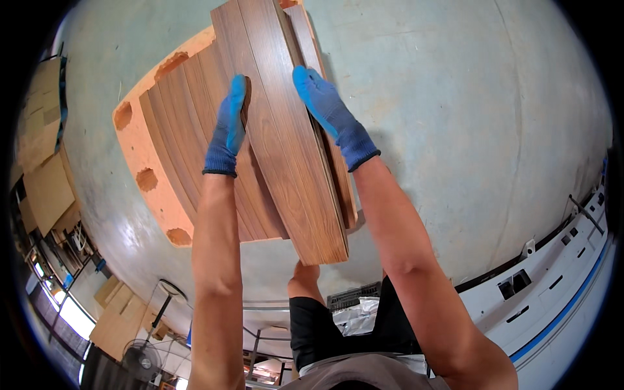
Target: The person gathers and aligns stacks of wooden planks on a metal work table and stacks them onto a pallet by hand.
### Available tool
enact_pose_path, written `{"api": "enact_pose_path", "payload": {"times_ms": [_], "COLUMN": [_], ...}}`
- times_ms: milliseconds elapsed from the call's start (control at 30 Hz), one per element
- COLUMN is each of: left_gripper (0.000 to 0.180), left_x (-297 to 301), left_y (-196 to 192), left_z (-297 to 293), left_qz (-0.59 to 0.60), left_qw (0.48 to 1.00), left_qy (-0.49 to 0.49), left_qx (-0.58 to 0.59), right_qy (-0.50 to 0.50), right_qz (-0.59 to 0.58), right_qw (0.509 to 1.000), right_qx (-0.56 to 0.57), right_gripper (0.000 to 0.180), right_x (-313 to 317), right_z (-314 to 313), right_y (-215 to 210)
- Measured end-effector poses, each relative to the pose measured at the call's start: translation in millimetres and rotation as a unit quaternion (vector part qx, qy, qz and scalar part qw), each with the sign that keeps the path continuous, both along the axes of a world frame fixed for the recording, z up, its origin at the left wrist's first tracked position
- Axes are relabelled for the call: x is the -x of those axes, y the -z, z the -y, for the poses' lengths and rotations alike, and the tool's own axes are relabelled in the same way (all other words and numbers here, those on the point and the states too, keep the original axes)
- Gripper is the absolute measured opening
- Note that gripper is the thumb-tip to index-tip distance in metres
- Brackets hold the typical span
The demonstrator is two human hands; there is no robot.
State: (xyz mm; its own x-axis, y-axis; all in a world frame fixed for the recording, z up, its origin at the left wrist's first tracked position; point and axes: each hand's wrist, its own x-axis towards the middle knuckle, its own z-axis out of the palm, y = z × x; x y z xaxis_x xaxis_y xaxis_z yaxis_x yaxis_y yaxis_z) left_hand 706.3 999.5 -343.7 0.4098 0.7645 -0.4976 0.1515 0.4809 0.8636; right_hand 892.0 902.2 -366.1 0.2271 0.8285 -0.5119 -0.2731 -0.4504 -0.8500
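A long brown wood-grain plank is held up in front of me, tilted, its near end toward my body. My left hand, in a blue glove, grips the plank's left edge. My right hand, also in a blue glove, grips its right edge, where thinner boards lie stacked under it. Beneath the plank a stack of similar brown planks rests on an orange pallet with round cut-outs.
Grey-green concrete floor spreads to the right. A white machine with a blue stripe runs along the lower right. Cardboard sheets lean at the left, and a standing fan is at the lower left.
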Motion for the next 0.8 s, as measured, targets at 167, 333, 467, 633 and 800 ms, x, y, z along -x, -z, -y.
{"api": "enact_pose_path", "payload": {"times_ms": [167, 333, 467, 633, 800], "left_gripper": [0.080, 0.068, 0.055, 0.054, 0.060], "left_x": [-1.6, -4.5, 0.8, 2.3, -0.2], "left_y": [-5.0, 2.0, 6.1, 6.8, -8.5], "left_z": [1.3, -0.5, -4.5, -6.1, 16.5], "left_qz": [-0.015, -0.043, -0.104, -0.135, -0.072], "left_qw": [1.000, 0.996, 0.992, 0.990, 0.997], "left_qy": [0.006, -0.020, 0.030, 0.030, -0.022], "left_qx": [-0.007, -0.070, -0.071, -0.041, -0.032], "right_qy": [0.026, 0.015, -0.014, -0.022, -0.029], "right_qz": [0.082, 0.048, 0.063, 0.084, 0.048], "right_qw": [0.995, 0.997, 0.997, 0.996, 0.996], "right_qx": [0.052, 0.054, 0.043, 0.034, 0.068], "right_gripper": [0.081, 0.090, 0.091, 0.090, 0.082], "right_x": [14.0, 8.5, 7.0, 9.0, -1.8], "right_z": [-0.2, -0.7, -0.2, -1.9, 21.4], "right_y": [-10.7, -12.1, -3.8, 1.4, -22.7]}}
